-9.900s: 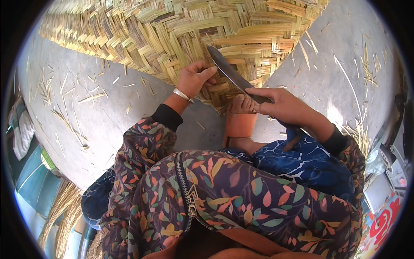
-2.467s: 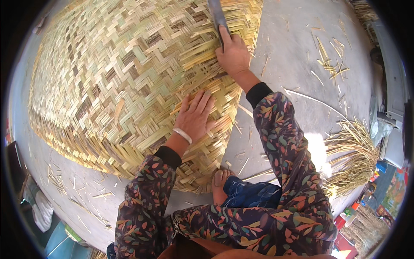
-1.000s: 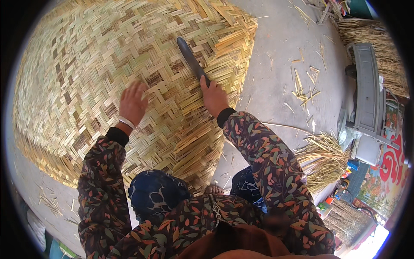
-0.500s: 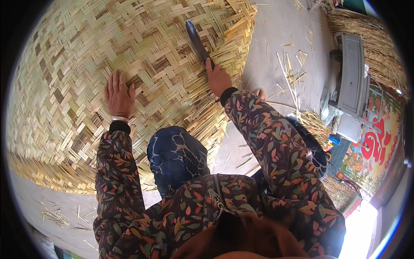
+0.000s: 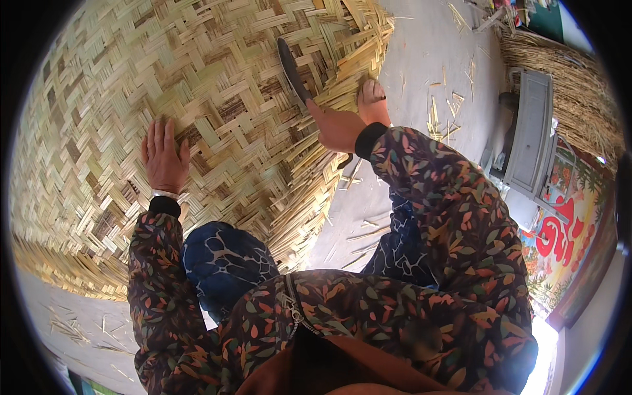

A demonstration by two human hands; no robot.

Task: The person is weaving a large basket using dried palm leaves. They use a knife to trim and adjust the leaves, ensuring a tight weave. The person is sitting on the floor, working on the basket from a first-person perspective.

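A big woven mat (image 5: 197, 85) of pale bamboo strips covers most of the view. My left hand (image 5: 163, 158) lies flat on it, palm down, fingers a little apart, a thin bangle at the wrist. My right hand (image 5: 339, 126) is shut on the handle of a dark long-bladed knife (image 5: 293, 69), whose blade rests across the weave near the mat's loose right edge. My bare foot (image 5: 372, 102) stands on that frayed edge just right of the hand. One blue-patterned knee (image 5: 220, 257) sits on the mat below my left hand.
Grey concrete floor (image 5: 421, 59) lies right of the mat, strewn with short bamboo offcuts (image 5: 441, 112). A grey box-like object (image 5: 530, 131) and a heap of straw (image 5: 579, 92) stand at the far right. A red and green patterned sheet (image 5: 559, 237) lies below them.
I have leaned further over the mat and my view has swung. My left hand has slid down the weave, staying flat. The knife stays in my right hand near the mat's right edge.
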